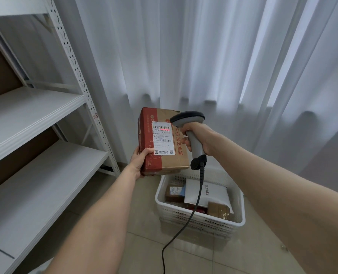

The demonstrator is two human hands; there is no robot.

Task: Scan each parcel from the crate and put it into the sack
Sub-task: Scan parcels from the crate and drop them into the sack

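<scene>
A white metal shelving rack (pixel 35 115) is seen at the left edge. Beside it, 1 parcel (pixel 164 151), a red and brown cardboard box, is gripped at its lower left corner by the left hand (pixel 139 162). The thumb is pressed on the front face, and the other fingers are hidden behind the box. The parcel is held upright in the air, above the crate and apart from it. Its white label (pixel 162 138) is turned toward the camera, and a red scan line is cast across the barcode. To the right, a grey scanner (pixel 188 118) is pointed at the label, with its handle clasped by the right hand (pixel 202 138), fingers wrapped tight around it. A black cable (pixel 200 186) is hung from the handle toward the tiled floor. Below, a white perforated crate (pixel 199 222) is set on the floor, with a white mailer (pixel 211 192) and several brown boxes laid inside. A white curtain (pixel 223 56) is hung behind.
</scene>
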